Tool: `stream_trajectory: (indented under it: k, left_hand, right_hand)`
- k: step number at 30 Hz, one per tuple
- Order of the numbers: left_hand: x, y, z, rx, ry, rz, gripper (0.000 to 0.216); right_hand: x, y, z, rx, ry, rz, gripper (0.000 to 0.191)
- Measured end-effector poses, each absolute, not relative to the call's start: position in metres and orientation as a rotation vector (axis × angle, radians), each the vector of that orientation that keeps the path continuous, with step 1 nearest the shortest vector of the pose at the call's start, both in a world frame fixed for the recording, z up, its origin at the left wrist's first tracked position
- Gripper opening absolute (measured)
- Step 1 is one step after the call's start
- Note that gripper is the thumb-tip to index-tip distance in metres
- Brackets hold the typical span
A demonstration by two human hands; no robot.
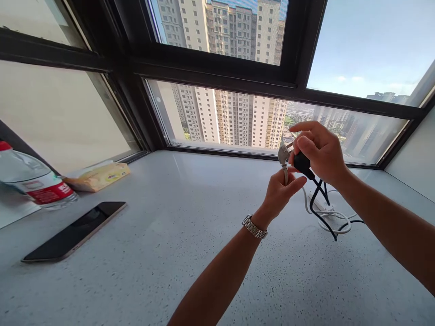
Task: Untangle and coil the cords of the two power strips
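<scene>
My right hand (321,151) is closed around a black plug (302,163) whose black cable (317,201) hangs down to the sill. My left hand (280,192), with a metal watch (254,227) on its wrist, pinches a white plug (283,156) and its white cable just left of the black plug. The two plugs are held close together above the grey speckled sill (190,226). Loose white and black cables and a white power strip (322,208) lie on the sill below my hands.
A dark phone (74,231) lies flat at the left. A clear water bottle with a red label (34,181) lies on its side beside a yellow tissue pack (98,175). Black-framed windows (217,74) close the back and left.
</scene>
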State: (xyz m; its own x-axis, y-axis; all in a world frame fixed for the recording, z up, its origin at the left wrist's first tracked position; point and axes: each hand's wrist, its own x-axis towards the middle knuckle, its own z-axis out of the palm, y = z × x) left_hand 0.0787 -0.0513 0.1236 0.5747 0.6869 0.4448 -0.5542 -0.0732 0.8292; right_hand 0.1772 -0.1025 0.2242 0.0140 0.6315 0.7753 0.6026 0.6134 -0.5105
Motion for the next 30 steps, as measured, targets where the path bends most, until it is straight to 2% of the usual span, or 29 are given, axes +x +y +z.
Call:
stream_trajectory:
  k: [3,12,15,19,21,23,26,30]
  left_hand:
    - [0.088,-0.059,0.127,1.256,0.104,1.089,0.049]
    - [0.099,-0.058,0.095,1.093,0.169,1.081,0.045]
    - [0.089,-0.045,0.099,0.92,0.208,1.18,0.042]
    - [0.07,-0.023,0.11,0.579,0.204,1.233,0.037]
    - [0.059,-0.014,0.114,0.487,0.207,1.245,0.035]
    - [0.045,-0.006,0.12,0.446,0.22,1.259,0.034]
    - [0.017,0.012,0.13,0.44,0.223,1.305,0.035]
    - [-0.027,0.042,0.142,0.537,0.267,1.429,0.034]
  right_hand:
    - [0.16,-0.093,0.214,-0.992,-1.595,0.056,0.042]
    - [0.157,-0.09,0.159,-0.951,-1.206,-0.422,0.033]
    - [0.154,-0.102,0.111,-1.136,-1.096,-0.536,0.047]
    - [0.154,-0.111,0.017,-1.507,-1.328,-0.322,0.073]
    - [0.16,-0.109,-0.019,-1.661,-1.466,-0.257,0.079]
    - [0.171,-0.107,-0.039,-1.76,-1.569,-0.277,0.061]
    - [0.194,-0.108,-0.042,-1.851,-1.734,-0.298,0.02]
    - [0.227,-0.117,-0.034,-1.82,-1.904,-0.317,0.019]
